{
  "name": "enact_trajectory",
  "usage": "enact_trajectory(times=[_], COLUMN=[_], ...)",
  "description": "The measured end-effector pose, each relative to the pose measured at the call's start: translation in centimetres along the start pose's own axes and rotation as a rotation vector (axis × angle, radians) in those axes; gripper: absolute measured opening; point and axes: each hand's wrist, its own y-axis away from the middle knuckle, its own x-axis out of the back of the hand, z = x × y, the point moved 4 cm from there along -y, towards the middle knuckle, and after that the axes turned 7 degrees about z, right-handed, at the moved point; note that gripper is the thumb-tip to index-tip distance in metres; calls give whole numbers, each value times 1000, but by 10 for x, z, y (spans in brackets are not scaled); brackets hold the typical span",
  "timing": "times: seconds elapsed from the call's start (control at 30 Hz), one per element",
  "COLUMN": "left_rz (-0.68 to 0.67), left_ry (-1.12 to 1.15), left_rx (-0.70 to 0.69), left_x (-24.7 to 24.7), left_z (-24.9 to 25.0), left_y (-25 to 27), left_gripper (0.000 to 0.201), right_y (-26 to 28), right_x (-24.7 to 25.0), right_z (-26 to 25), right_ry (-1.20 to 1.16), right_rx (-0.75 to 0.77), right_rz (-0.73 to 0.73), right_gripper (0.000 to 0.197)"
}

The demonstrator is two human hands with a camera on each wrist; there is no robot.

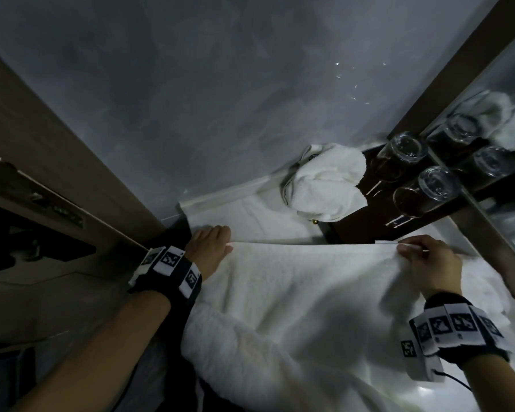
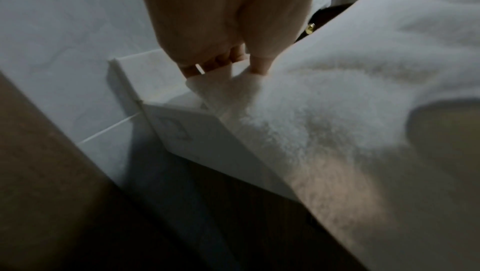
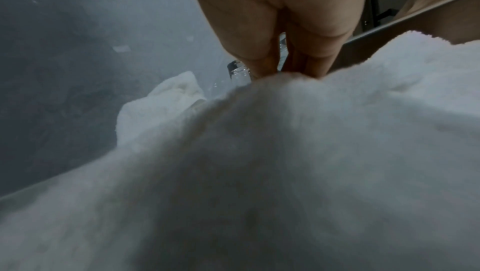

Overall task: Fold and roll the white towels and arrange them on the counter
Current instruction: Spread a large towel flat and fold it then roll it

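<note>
Here the left hand (image 1: 210,246) and the right hand (image 1: 428,263) each pinch a top corner of the big white towel (image 1: 295,298), low in the middle of the frame. The towel hangs off the counter (image 1: 250,215). At right stand drinking glasses (image 1: 422,185). A swinging corner might knock them, or the rolled towel (image 1: 327,185).

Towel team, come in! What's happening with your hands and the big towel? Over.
Left hand and right hand each pinch a far corner of the big towel, grip firm. Towel spread over the counter. Rolled towel and upturned glasses close behind.
</note>
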Motion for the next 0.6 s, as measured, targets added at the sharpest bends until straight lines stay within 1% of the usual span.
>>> enact_trajectory(times=[0.1,0.2,0.27,0.33,0.37,0.4,0.47,0.53,0.6], left_rz=[2,97,129,66,33,61,157,216,169], left_ry=[-63,2,45,212,244,244,214,155,-25], left_rx=[0,6,0,107,148,170,191,134,49], left_x=[-4,2,8,13,13,15,23,30,26], left_z=[-6,-7,-8,-14,-17,-22,-27,-25,-23], left_y=[8,14,13,13,10,5,-5,-16,-26], left_gripper=[26,25,22,17,17,18,26,31,39], right_y=[0,0,-2,-6,-9,-11,-12,-13,-14], right_x=[0,-2,-2,-2,-1,0,3,5,5], right_z=[1,1,1,-1,-2,-4,-7,-10,-11], right_ry=[-1,10,11,3,-3,-13,-39,-49,-32], right_rx=[0,-18,-30,-30,-25,-21,-31,-37,-22], right_rz=[38,57,55,42,50,68,113,146,135], right_gripper=[8,9,9,9,10,10,8,6,11])
